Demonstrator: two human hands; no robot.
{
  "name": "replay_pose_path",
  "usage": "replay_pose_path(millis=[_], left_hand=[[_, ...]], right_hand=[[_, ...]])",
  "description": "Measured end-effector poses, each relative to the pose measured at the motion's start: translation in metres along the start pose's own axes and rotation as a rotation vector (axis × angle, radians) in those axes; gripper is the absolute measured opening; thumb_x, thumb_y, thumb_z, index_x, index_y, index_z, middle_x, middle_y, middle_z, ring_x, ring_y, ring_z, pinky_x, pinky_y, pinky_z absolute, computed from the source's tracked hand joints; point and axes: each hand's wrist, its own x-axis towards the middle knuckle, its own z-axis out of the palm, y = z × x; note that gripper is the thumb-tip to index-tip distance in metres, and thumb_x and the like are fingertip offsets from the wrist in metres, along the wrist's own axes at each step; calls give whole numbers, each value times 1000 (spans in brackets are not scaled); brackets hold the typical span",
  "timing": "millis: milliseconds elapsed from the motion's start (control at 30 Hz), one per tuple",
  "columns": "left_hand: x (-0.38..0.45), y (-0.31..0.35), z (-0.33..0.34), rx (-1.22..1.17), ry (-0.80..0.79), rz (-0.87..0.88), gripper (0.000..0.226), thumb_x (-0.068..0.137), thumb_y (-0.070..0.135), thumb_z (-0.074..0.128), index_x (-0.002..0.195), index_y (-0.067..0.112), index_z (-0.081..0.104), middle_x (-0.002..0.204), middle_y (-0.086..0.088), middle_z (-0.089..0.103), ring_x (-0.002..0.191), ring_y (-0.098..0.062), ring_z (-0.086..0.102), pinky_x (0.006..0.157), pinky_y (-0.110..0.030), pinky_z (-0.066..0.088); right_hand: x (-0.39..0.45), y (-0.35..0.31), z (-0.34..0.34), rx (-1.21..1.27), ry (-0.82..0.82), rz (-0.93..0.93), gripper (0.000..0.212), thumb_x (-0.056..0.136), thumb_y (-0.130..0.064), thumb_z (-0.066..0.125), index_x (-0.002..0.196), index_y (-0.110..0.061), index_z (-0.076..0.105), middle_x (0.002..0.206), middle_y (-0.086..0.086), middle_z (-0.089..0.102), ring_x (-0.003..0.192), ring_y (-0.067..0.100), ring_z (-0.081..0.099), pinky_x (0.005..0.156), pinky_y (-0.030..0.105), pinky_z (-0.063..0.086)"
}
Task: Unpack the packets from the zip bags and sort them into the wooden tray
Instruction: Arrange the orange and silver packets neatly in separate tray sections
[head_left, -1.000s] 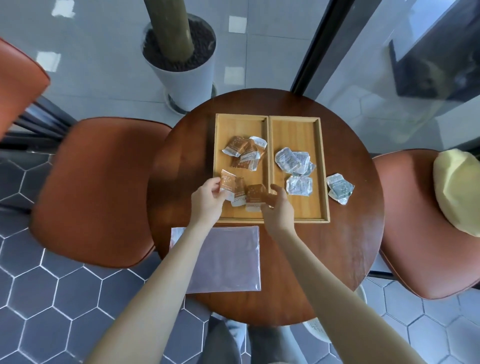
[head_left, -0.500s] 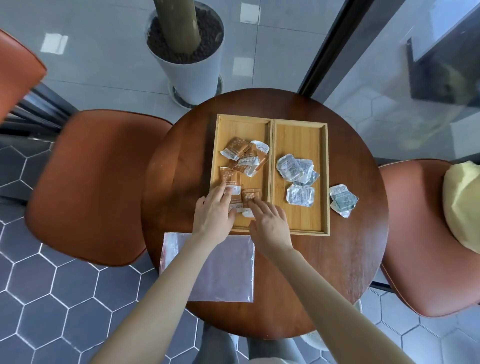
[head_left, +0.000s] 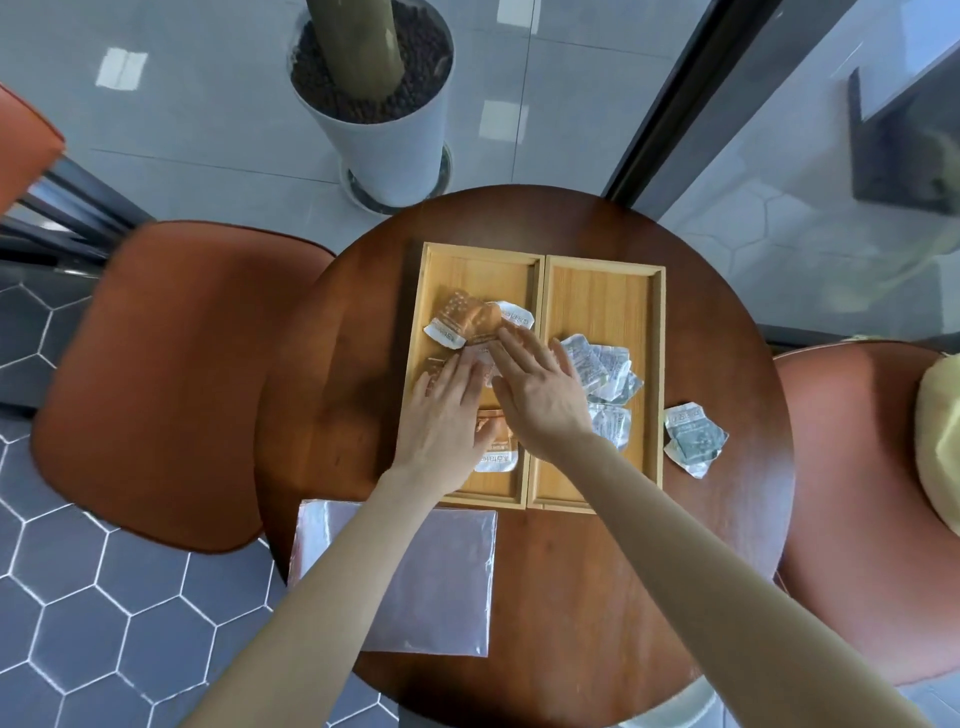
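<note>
Sorting is well advanced. Brown packets (head_left: 470, 319) are gathered in the left compartment of the wooden tray (head_left: 655, 364), silver packets (head_left: 605, 371) in the right one. Two silver packets (head_left: 693, 439) are left on the counter (head_left: 332, 395) just beside the tray's right edge, not yet sorted. One zip bag (head_left: 431, 577) is laid flat at the counter's near edge, apparently emptied; no other bag is seen. The left hand (head_left: 444, 421) and right hand (head_left: 540, 395) are spread flat, fingers extended, over the brown packets; nothing is pinched or lifted. Packets beneath the palms are covered, so their count cannot be told. Print on the packets is too small to read.
</note>
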Motion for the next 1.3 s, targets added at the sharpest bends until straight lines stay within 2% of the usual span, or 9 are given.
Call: replay_pose_path(millis=[167, 300, 400, 500, 667, 833, 1067, 1200, 1300], left_hand=[[-1, 3, 2, 6, -33, -36, 67, 94, 49, 26, 147, 18, 0, 159, -4, 0, 146, -19, 3, 119, -43, 7], [-7, -1, -1, -23, -9, -49, 60, 95, 47, 29, 146, 17, 20, 157, -4, 18, 145, -19, 16, 118, -43, 11], [-11, -2, -1, -78, 100, -34, 47, 92, 39, 44, 131, 13, 48, 143, -8, 46, 133, -23, 41, 113, -39, 27], [-10, -1, 0, -115, 192, -53, 42, 86, 32, 57, 123, 11, 54, 134, -11, 53, 124, -26, 51, 104, -39, 41], [3, -4, -4, 4, 160, -101, 62, 90, 49, 34, 141, 13, 34, 152, -14, 30, 141, -31, 28, 111, -48, 29], [22, -15, -8, -24, -66, -128, 66, 92, 56, 20, 147, 21, 10, 159, -5, -4, 146, -23, -2, 117, -47, 7], [35, -16, -17, -60, -49, -128, 58, 94, 48, 28, 144, 18, 24, 159, -4, 4, 146, -24, 8, 115, -49, 17], [32, -16, -21, -42, 11, -106, 55, 94, 44, 34, 142, 16, 30, 157, -7, 16, 143, -25, 22, 112, -46, 28], [25, -15, -24, -52, 76, -99, 51, 94, 38, 41, 139, 16, 36, 154, -6, 25, 140, -24, 29, 111, -44, 28]], right_hand=[[19, 6, -5, -66, -39, -13, 49, 99, -35, 19, 147, -27, 11, 159, 1, 7, 146, 20, -5, 116, 41, -6], [34, 7, -9, -37, -45, 1, 48, 99, -35, 22, 146, -28, 14, 158, 3, 9, 146, 23, -2, 117, 44, -1], [26, 4, -9, 118, 149, 52, 42, 97, -19, 36, 138, -11, 39, 147, 12, 39, 140, 29, 27, 114, 48, 22], [8, 1, 1, 125, 291, 66, 37, 90, -15, 41, 121, -3, 57, 125, 15, 62, 121, 32, 52, 99, 47, 42], [-3, -1, 11, 27, 130, 41, 50, 93, -24, 26, 135, -3, 41, 144, 15, 43, 135, 30, 37, 110, 49, 30], [-11, 0, 16, -61, 141, 9, 45, 82, -13, 58, 125, -3, 54, 133, 18, 55, 124, 33, 51, 104, 53, 39], [-19, 5, 12, -89, 172, -71, 44, 66, -6, 72, 109, -12, 65, 104, 8, 71, 106, 30, 63, 94, 52, 46], [-18, 3, 8, -46, 146, -71, 49, 71, -1, 64, 120, -8, 59, 117, 12, 66, 117, 32, 56, 99, 51, 43], [-20, 0, 10, -69, 26, -69, 55, 78, -3, 57, 132, -7, 47, 138, 15, 51, 134, 31, 38, 111, 54, 25]])
